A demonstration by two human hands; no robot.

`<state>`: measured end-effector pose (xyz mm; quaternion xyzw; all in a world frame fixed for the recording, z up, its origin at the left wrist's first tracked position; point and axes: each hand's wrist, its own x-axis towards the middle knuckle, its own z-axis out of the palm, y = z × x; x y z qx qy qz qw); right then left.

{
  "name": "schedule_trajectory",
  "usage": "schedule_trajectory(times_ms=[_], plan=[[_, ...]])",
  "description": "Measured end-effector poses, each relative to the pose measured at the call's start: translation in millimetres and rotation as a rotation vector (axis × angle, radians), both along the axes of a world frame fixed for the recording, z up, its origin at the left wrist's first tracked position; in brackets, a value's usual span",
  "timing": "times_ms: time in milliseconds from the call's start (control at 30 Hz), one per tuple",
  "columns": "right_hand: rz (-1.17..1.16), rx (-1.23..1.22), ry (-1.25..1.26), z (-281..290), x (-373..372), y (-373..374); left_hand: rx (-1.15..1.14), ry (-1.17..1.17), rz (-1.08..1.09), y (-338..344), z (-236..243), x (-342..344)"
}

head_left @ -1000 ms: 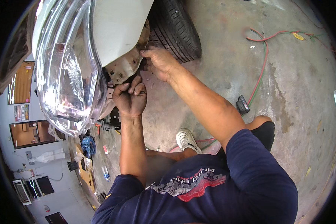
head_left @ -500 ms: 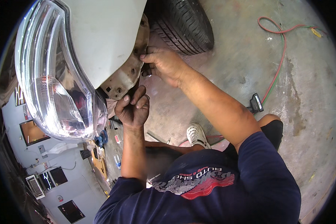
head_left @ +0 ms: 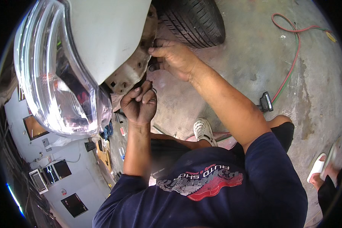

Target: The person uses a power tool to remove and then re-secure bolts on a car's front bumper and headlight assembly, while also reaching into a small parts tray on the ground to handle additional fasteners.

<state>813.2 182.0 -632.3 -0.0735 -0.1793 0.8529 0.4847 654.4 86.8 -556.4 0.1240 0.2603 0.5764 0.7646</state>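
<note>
A beige metal flange (head_left: 135, 67) with several holes runs along the lower edge of the white fender (head_left: 106, 34). At its outer edge is my right hand (head_left: 176, 60), thumb against the metal and fingers curled partly behind it, so it is closed on the flange's rim. Lower down, my left hand (head_left: 140, 106) is closed palm up, with thumb and bent fingers just beneath the flange's corner. Whatever those fingers may hold is hidden. The clear headlight (head_left: 70, 91) fills the space left of the flange.
A black tire (head_left: 193, 22) stands beyond my right hand. Red and green hoses (head_left: 292, 72) lie on the concrete floor, near a black boxy device (head_left: 266, 102). Another person's foot in a white sandal (head_left: 316, 167) is at the right. Framed panels (head_left: 74, 205) hang on the grey wall.
The view has shifted slightly, and another person's feet have come in at the right edge. My left fingers have curled in a little more; my right hand stays at the flange.
</note>
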Motion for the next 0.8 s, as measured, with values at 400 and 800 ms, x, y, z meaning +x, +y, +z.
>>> schedule_trajectory(times_ms=[400,800], plan=[[-0.065,0.029,0.005,3.8,-1.5,-14.0,0.107,0.116,-0.046,-8.8,-0.9,6.6],[-0.122,-0.100,0.090,19.8,-24.1,-36.7,-0.013,0.130,0.048,-2.7,10.7,6.8]])
